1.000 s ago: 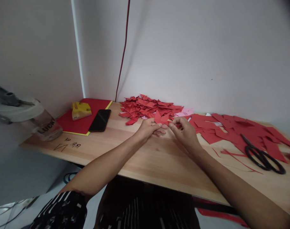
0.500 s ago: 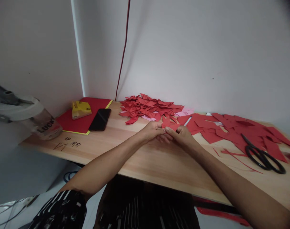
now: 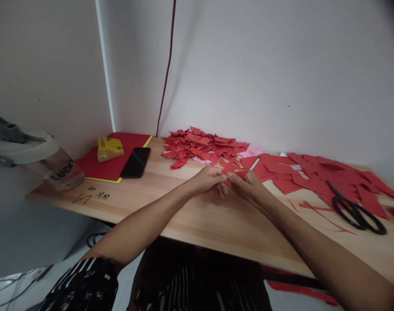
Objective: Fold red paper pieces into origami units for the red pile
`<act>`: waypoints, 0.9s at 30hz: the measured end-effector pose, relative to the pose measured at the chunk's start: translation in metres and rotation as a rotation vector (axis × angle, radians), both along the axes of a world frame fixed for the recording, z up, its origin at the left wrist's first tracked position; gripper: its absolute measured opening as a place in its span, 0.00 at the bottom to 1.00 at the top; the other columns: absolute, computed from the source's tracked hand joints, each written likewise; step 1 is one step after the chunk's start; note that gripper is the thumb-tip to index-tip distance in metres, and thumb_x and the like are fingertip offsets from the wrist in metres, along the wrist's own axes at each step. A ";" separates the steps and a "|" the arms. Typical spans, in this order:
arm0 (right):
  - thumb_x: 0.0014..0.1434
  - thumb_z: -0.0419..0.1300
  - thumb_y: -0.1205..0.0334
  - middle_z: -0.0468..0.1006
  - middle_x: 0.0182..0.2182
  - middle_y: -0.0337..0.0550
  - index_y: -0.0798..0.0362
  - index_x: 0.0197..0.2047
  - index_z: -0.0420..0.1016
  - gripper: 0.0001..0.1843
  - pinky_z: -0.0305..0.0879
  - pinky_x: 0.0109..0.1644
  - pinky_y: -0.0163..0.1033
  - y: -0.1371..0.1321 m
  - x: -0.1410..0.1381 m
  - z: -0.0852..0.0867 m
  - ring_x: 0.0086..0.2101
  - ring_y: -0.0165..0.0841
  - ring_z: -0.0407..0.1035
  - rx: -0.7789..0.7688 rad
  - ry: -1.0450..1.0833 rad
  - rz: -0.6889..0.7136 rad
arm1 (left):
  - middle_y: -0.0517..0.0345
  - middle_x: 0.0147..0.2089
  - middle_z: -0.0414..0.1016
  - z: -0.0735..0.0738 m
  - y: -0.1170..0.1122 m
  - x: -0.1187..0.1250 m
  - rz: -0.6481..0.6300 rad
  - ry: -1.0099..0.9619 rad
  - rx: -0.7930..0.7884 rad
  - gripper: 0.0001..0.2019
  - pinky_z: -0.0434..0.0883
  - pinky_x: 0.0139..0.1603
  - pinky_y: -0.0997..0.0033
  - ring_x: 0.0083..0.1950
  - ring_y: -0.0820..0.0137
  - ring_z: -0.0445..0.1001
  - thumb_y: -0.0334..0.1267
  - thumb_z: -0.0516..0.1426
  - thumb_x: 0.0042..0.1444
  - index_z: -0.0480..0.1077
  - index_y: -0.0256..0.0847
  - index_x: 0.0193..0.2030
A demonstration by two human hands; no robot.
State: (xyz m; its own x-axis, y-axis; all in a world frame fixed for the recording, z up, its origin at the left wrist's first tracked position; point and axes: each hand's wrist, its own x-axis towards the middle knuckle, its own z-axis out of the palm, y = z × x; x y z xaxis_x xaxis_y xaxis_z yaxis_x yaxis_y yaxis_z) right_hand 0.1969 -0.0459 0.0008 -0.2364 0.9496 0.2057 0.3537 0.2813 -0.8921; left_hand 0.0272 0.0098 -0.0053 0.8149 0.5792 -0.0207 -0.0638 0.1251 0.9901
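On desk (image 3: 197, 216), centre: left hand (image 3: 207, 179) and right hand (image 3: 249, 185) fingertip to fingertip, pinching one small red paper (image 3: 236, 172). Behind, heap of folded pieces (image 3: 200, 147). One jar (image 3: 59, 169) lettered "LUCK", one phone (image 3: 135, 162), one scissors (image 3: 357, 210).

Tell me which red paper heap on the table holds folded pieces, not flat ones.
The folded heap by the wall, beyond the left hand. Its pieces are creased and stick up, while the flat sheets lie spread by the scissors.
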 end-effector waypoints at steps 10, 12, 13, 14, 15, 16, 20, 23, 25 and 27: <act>0.61 0.53 0.37 0.56 0.14 0.32 0.51 0.19 0.58 0.30 0.45 0.23 0.36 0.008 0.003 -0.013 0.18 0.26 0.49 -0.158 0.152 0.082 | 0.58 0.17 0.71 0.006 -0.004 -0.001 0.185 0.046 0.140 0.14 0.64 0.19 0.80 0.16 0.77 0.68 0.38 0.53 0.60 0.64 0.35 0.24; 0.62 0.51 0.37 0.57 0.14 0.33 0.51 0.18 0.58 0.31 0.44 0.23 0.36 0.009 0.003 -0.014 0.18 0.25 0.49 -0.147 0.109 0.063 | 0.60 0.16 0.69 0.005 -0.004 -0.001 0.232 0.059 0.179 0.14 0.63 0.18 0.82 0.16 0.78 0.66 0.37 0.53 0.60 0.64 0.36 0.24; 0.62 0.51 0.37 0.58 0.14 0.34 0.52 0.18 0.59 0.31 0.43 0.22 0.36 0.009 0.003 -0.014 0.17 0.25 0.49 -0.141 0.075 0.048 | 0.61 0.16 0.69 0.004 -0.003 0.000 0.253 0.064 0.194 0.14 0.62 0.17 0.82 0.15 0.79 0.66 0.37 0.53 0.60 0.64 0.36 0.24; 0.63 0.50 0.37 0.58 0.14 0.34 0.52 0.18 0.60 0.31 0.43 0.22 0.36 0.008 0.003 -0.013 0.17 0.25 0.49 -0.135 0.041 0.034 | 0.62 0.15 0.68 0.003 -0.003 0.000 0.268 0.067 0.198 0.14 0.61 0.16 0.82 0.14 0.79 0.65 0.36 0.53 0.60 0.64 0.36 0.24; 0.63 0.50 0.37 0.59 0.14 0.34 0.52 0.18 0.61 0.31 0.42 0.21 0.35 0.008 0.003 -0.012 0.17 0.25 0.49 -0.130 0.016 0.023 | 0.62 0.15 0.67 0.003 -0.003 0.001 0.277 0.066 0.189 0.14 0.60 0.16 0.82 0.14 0.79 0.64 0.36 0.53 0.61 0.64 0.36 0.24; 0.63 0.50 0.38 0.59 0.14 0.34 0.52 0.18 0.61 0.31 0.42 0.21 0.35 0.008 0.002 -0.012 0.16 0.24 0.49 -0.125 0.005 0.015 | 0.63 0.14 0.67 0.002 -0.002 0.001 0.280 0.063 0.167 0.14 0.59 0.15 0.82 0.13 0.79 0.63 0.37 0.52 0.61 0.63 0.36 0.23; 0.62 0.52 0.38 0.59 0.15 0.33 0.52 0.21 0.60 0.28 0.46 0.22 0.35 0.010 0.003 -0.016 0.17 0.25 0.51 -0.089 0.062 -0.010 | 0.59 0.17 0.69 0.003 -0.001 0.001 0.225 0.035 0.084 0.18 0.62 0.16 0.80 0.15 0.77 0.66 0.46 0.50 0.63 0.64 0.36 0.26; 0.62 0.53 0.39 0.59 0.16 0.32 0.51 0.24 0.60 0.26 0.46 0.22 0.35 0.012 0.005 -0.021 0.18 0.25 0.51 -0.055 0.081 -0.057 | 0.58 0.21 0.72 0.004 0.000 -0.001 0.143 0.010 0.132 0.18 0.62 0.18 0.81 0.18 0.77 0.69 0.50 0.57 0.58 0.65 0.35 0.29; 0.62 0.53 0.39 0.60 0.16 0.32 0.50 0.24 0.60 0.25 0.46 0.22 0.35 0.013 0.005 -0.022 0.18 0.26 0.51 -0.036 0.074 -0.086 | 0.59 0.21 0.72 0.004 0.001 -0.002 0.127 0.021 0.177 0.16 0.61 0.17 0.82 0.18 0.78 0.69 0.47 0.60 0.55 0.65 0.35 0.30; 0.62 0.54 0.40 0.60 0.16 0.33 0.50 0.24 0.60 0.25 0.46 0.22 0.35 0.013 0.006 -0.022 0.18 0.26 0.52 -0.019 0.061 -0.104 | 0.59 0.20 0.72 0.004 0.001 -0.003 0.131 0.051 0.193 0.14 0.61 0.17 0.82 0.17 0.78 0.68 0.44 0.59 0.56 0.64 0.36 0.28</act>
